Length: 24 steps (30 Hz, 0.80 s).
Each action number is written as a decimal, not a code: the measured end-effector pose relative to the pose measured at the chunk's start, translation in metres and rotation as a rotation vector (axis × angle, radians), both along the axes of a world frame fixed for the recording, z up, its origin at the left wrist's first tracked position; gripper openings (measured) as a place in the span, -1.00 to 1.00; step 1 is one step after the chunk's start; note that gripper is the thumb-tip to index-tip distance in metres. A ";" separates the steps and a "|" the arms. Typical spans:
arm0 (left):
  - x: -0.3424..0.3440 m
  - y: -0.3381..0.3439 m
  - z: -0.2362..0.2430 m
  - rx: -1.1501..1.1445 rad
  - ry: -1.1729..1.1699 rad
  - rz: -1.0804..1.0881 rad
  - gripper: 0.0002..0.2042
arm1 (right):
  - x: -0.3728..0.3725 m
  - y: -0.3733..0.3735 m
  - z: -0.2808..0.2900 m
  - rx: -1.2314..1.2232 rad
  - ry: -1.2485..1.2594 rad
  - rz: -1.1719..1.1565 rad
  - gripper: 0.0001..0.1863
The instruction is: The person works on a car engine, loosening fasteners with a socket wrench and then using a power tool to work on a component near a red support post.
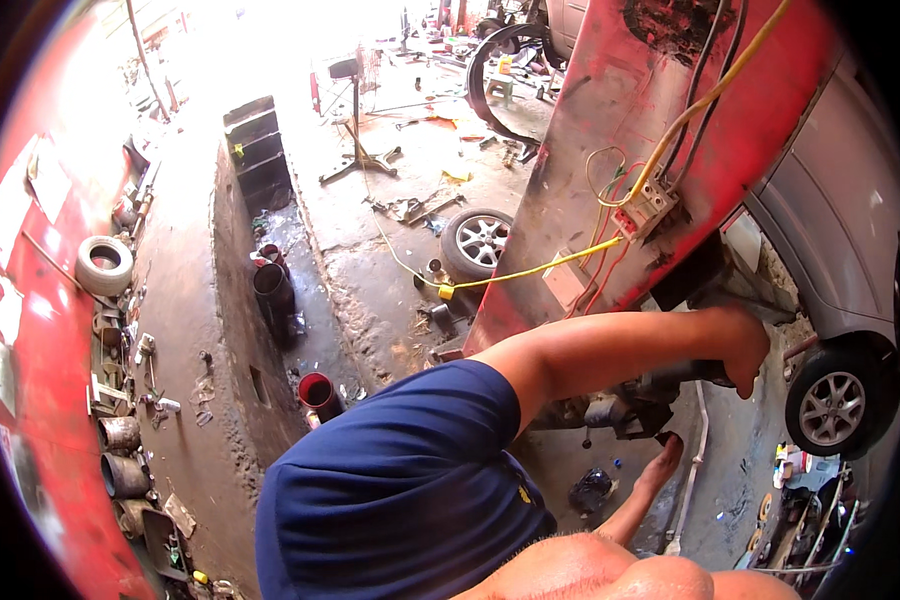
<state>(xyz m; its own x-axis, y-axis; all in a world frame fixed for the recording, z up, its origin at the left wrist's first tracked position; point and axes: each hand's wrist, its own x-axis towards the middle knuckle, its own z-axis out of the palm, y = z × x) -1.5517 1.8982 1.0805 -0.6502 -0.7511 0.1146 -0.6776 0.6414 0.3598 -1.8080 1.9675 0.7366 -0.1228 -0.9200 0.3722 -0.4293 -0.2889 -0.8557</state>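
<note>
My left arm reaches across to the right, and my left hand [745,350] is closed beside a dark metal assembly [625,412] at the foot of the red column. What its fingers grip is hidden. Lower down, my right hand [662,462] has its fingers bent together against the lower edge of that assembly, at a small dark piece I cannot make out. The assembly looks like a bench vice, with a round-ended bar hanging from it; my left forearm covers part of it. Below it on the floor lies a dark, shiny lump [591,490].
The red column [580,190] carries an electrical switch [645,212] with yellow and red wires. A grey car [840,200] stands at right. A long pit [305,260] runs along the floor at left. A loose wheel [478,243] lies beyond; scattered parts line the red wall [40,390].
</note>
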 end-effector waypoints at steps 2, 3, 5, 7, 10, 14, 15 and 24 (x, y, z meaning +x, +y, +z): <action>-0.002 0.000 0.001 0.021 -0.028 -0.001 -0.43 | -0.002 -0.002 -0.001 -0.008 -0.003 0.011 -0.57; -0.002 -0.001 -0.001 0.022 -0.028 0.004 -0.43 | -0.001 -0.002 -0.001 0.004 -0.001 0.006 -0.57; -0.003 -0.002 -0.001 0.006 -0.036 0.021 -0.43 | -0.001 -0.003 -0.001 0.014 0.002 -0.001 -0.57; -0.002 0.001 0.002 0.002 -0.029 0.017 -0.43 | -0.005 -0.004 -0.002 0.013 -0.007 -0.003 -0.57; -0.003 -0.001 0.000 0.009 -0.036 0.014 -0.43 | -0.006 -0.004 -0.006 0.011 0.000 0.018 -0.56; -0.003 -0.002 0.000 0.029 -0.046 0.013 -0.43 | 0.000 -0.001 -0.002 0.012 -0.024 -0.005 -0.55; -0.003 -0.002 0.000 0.031 -0.050 0.013 -0.43 | 0.001 0.000 -0.002 0.007 -0.011 -0.007 -0.55; -0.005 -0.001 0.002 0.030 -0.073 0.012 -0.44 | -0.013 -0.008 -0.012 -0.019 0.059 0.035 -0.53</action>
<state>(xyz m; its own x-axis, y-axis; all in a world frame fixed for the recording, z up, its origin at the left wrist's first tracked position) -1.5562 1.8969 1.0829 -0.6467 -0.7614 0.0444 -0.7106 0.6227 0.3276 -1.8210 1.9595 0.7246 -0.0679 -0.9159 0.3956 -0.4677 -0.3210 -0.8235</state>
